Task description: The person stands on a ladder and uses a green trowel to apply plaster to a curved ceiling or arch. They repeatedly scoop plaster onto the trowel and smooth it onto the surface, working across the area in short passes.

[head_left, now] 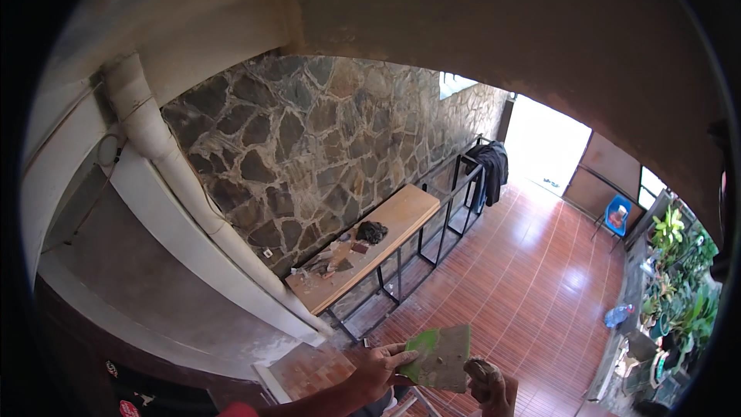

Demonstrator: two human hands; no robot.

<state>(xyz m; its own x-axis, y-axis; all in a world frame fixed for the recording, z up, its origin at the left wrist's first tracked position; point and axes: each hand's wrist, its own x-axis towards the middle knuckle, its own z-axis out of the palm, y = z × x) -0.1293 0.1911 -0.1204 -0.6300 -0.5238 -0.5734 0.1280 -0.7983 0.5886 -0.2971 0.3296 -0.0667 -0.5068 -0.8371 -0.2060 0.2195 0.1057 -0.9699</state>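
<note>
My left hand (380, 367) grips the left edge of a flat green board (421, 342), with fingers over its top. Grey, wet-looking mortar (449, 355) covers much of the board's face, leaving green bare at the upper left. By the board's right edge is my right hand (486, 384), its fingers curled and smeared with grey. Whether those fingers hold a tool or a lump of mortar is hidden. Both hands are high above the tiled floor.
Below the hands shows part of a metal ladder-like frame (417, 400). A wooden-topped bench (409, 207) with scraps and a dark bundle (372, 232) runs along the stone wall (309, 131). A jacket (489, 166) hangs beyond; a blue chair (616, 215) and plants (679, 301) stand right.
</note>
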